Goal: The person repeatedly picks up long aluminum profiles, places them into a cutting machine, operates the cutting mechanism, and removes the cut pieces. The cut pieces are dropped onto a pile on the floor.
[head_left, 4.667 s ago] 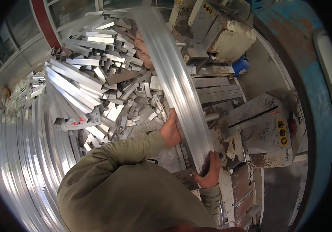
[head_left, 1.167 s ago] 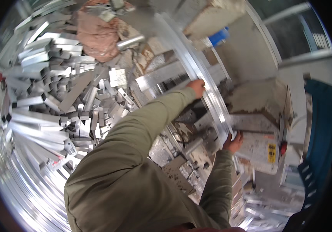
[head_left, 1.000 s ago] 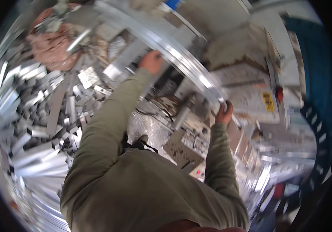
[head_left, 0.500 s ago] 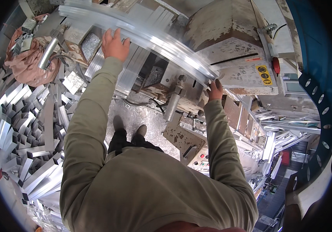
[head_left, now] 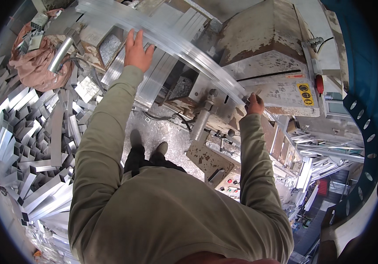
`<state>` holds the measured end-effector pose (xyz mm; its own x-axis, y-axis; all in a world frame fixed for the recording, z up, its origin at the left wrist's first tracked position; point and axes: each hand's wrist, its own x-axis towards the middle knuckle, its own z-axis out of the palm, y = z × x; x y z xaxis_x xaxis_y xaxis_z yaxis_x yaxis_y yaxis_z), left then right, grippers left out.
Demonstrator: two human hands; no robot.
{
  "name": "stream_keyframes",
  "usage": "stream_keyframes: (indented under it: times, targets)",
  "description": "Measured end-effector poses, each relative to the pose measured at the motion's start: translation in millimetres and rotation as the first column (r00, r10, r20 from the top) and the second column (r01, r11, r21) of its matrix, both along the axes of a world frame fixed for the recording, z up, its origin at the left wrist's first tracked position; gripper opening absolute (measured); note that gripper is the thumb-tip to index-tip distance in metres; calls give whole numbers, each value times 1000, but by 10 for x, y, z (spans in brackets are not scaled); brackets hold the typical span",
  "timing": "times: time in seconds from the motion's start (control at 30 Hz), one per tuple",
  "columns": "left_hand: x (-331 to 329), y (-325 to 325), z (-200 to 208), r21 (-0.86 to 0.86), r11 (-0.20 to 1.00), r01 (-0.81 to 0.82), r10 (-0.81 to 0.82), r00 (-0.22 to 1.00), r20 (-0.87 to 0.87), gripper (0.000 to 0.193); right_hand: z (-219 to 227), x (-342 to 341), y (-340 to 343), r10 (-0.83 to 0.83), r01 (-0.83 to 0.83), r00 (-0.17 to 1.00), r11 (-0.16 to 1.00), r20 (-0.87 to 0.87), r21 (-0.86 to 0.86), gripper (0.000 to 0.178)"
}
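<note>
A long silver aluminium profile [head_left: 184,46] lies across the top of a grey cutting machine [head_left: 268,53], running from upper left to centre right. My left hand [head_left: 137,49] rests flat on the profile's underside near its left part, fingers spread. My right hand [head_left: 254,104] grips the profile's near end beside the machine's housing. Both arms wear olive sleeves.
A heap of short cut aluminium pieces [head_left: 26,141] covers the floor at left, with a pinkish cloth [head_left: 35,66] and a metal tube [head_left: 60,55] above it. A control box with buttons [head_left: 231,185] sits lower centre. More profiles [head_left: 308,167] are stacked at right. A blue perforated frame [head_left: 361,132] borders the right.
I have turned from the scrap heap to the machine, carrying the long profile with both hands; it now lies across the machine, and my left hand slid further out along it.
</note>
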<state>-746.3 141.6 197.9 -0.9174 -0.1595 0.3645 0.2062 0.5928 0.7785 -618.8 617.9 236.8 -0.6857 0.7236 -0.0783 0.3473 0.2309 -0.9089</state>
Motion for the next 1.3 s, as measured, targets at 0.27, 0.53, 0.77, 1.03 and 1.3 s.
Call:
stream_keyframes:
  times: [0.27, 0.53, 0.77, 1.03, 1.3]
  targets:
    - [-4, 9, -45, -56, 998, -25, 28, 999, 46, 66, -6, 159, -242, 102, -98, 994, 987, 25, -125, 53]
    - [-70, 75, 128, -357, 928, -105, 155, 981, 114, 66, -145, -152, -429, 174, -142, 976, 966, -133, 217, 54]
    - [-82, -106, 219, -449, 889, -86, 140, 986, 87, 72, -364, -154, -331, -2, 5, 1000, 994, -27, 108, 58]
    - [-118, -74, 350, -416, 909, -36, 116, 979, 170, 81, -722, -84, 2, 93, -152, 970, 952, -223, -265, 31]
    - [-106, -228, 401, -316, 947, -49, 114, 975, 189, 87, -416, 52, -474, 157, -198, 952, 971, -262, -137, 53]
